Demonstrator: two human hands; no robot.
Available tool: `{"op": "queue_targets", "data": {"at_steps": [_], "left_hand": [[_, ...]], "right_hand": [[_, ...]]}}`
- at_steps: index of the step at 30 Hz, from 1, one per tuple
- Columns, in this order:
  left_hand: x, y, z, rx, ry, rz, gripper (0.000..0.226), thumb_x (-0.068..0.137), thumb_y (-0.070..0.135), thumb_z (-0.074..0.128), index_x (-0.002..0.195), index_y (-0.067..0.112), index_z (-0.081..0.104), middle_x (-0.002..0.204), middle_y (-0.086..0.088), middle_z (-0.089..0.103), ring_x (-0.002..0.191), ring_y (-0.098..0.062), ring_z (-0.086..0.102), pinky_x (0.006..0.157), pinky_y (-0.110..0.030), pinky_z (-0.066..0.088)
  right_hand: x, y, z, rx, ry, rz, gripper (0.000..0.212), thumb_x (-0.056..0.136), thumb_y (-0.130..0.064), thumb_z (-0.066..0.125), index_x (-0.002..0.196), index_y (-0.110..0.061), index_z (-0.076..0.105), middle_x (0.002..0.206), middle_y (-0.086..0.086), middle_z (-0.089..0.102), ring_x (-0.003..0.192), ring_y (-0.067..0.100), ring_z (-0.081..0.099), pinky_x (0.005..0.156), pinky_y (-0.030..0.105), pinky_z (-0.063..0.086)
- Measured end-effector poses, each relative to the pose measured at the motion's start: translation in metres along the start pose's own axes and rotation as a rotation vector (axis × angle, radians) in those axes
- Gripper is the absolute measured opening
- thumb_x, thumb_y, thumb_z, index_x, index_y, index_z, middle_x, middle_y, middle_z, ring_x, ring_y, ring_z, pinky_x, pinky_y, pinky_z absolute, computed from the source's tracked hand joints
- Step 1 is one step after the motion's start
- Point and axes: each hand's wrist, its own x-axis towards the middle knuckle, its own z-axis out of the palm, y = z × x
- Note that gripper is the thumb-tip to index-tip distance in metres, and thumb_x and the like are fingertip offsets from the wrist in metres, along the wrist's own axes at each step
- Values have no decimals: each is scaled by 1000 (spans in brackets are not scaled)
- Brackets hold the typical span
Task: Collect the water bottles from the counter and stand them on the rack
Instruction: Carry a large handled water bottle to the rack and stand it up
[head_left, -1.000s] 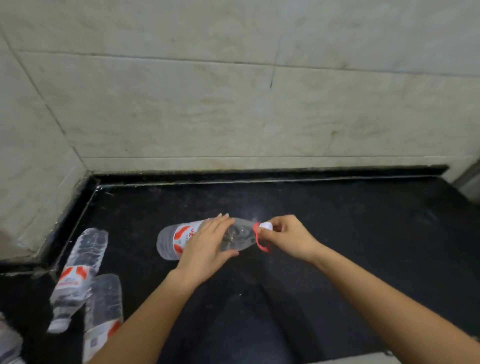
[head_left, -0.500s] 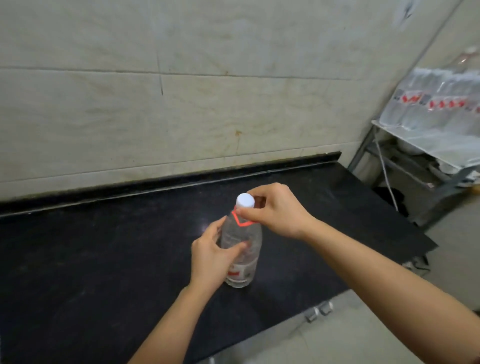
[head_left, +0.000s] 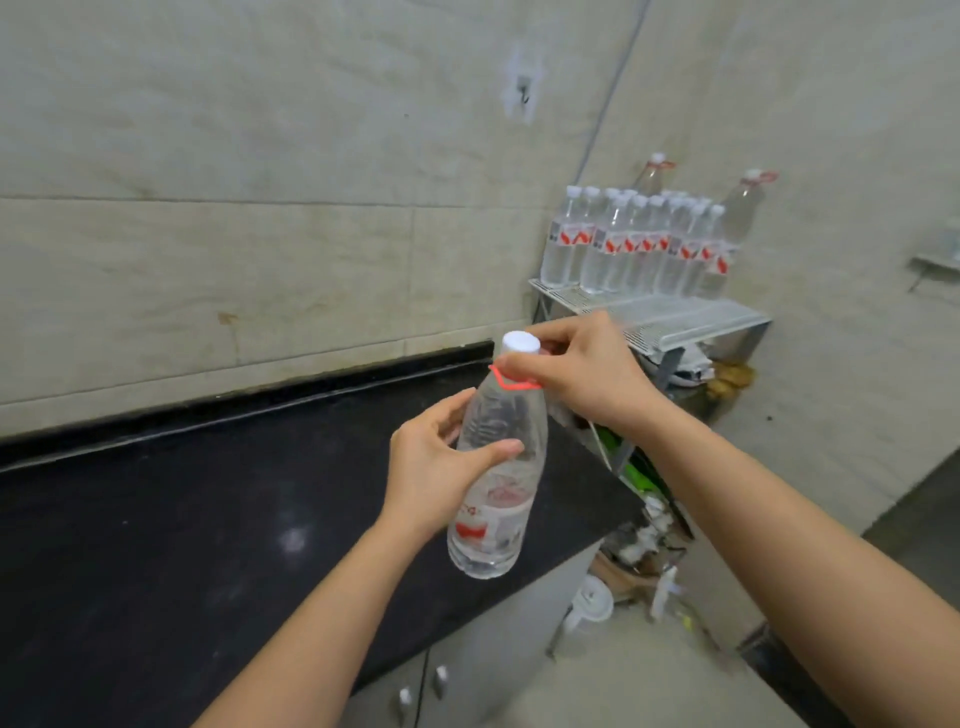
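Beige tiled wall (head_left: 260, 260): stained, grout lines visible. Small hook (head_left: 523, 96) fixed high on it, near the room corner. Thin grey cable (head_left: 605, 111) runs down that corner. Grey cabinet doors (head_left: 483, 665), two metal handles (head_left: 440, 682). White lidded container (head_left: 589, 608) on the floor (head_left: 649, 686), amid blurred clutter. Small shelf (head_left: 935, 265) on the right-hand wall.

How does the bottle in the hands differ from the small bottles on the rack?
The held bottle is slightly tilted, left hand round its body, right hand at its neck; the rack bottles stand upright, untouched. The held bottle carries a red loop at its neck; the rack bottles show none. Both are clear, white-capped, red-labelled.
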Motion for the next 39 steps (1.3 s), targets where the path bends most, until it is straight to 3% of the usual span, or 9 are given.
{"op": "queue_targets", "data": {"at_steps": [5,8,12,15,18,21,26,31,39], "left_hand": [[55,28,85,-19,-105,94,62,63,21,87,120,22,63,107,13,70,102,3,63,87,-17,49],[93,40,134,-2,-171,161,59,66,28,85,120,29,62,104,21,68,100,10,61,80,-8,45],[145,48,191,-24,-253,218,53,71,29,82,117,36,57,98,29,64,95,19,57,79,-5,47],[195,42,227,31,-305,275,79,66,48,81,136,34,47,130,19,57,119,3,52,101,-34,47],[246,40,257,68,-395,336,84,69,43,80,140,47,34,137,25,48,123,6,46,104,-33,43],[298,42,286,43,-476,310,88,68,38,82,135,60,29,131,26,50,118,4,50,98,-30,47],[372,46,335,-4,-437,328,90,66,29,85,136,52,34,112,27,55,107,0,57,81,-22,53],[432,33,376,15,-346,344,89,68,27,84,140,46,35,108,28,56,98,8,58,72,-12,51],[492,-14,439,64,-140,286,89,70,23,82,143,37,34,122,16,60,95,17,56,71,-4,47]], "right_hand": [[26,17,-96,-33,80,22,19,76,-23,79,83,-5,78,64,10,69,58,1,51,57,24,45],[52,37,-145,-33,197,24,19,71,-23,81,78,-6,78,81,22,73,73,15,65,81,52,57],[92,69,-200,-58,249,40,24,64,-32,79,74,-10,79,79,21,73,75,19,63,85,62,51],[122,88,-241,-80,298,8,28,63,-36,78,71,-9,78,66,15,66,67,14,50,71,39,52],[155,108,-283,-95,339,-25,16,73,-24,78,59,-18,73,49,-7,44,53,5,36,51,20,30],[197,131,-319,-161,335,-33,23,72,-28,78,52,-22,70,51,-6,43,55,8,37,52,25,30],[260,167,-366,-133,353,-42,14,70,-29,77,62,-18,75,62,2,58,65,11,46,65,30,35],[321,209,-398,-120,304,-62,39,61,-41,75,77,-4,75,71,6,54,73,14,42,70,32,31],[394,286,-434,-224,34,-126,50,79,-34,75,67,11,54,66,9,29,64,23,25,57,31,18]]}}
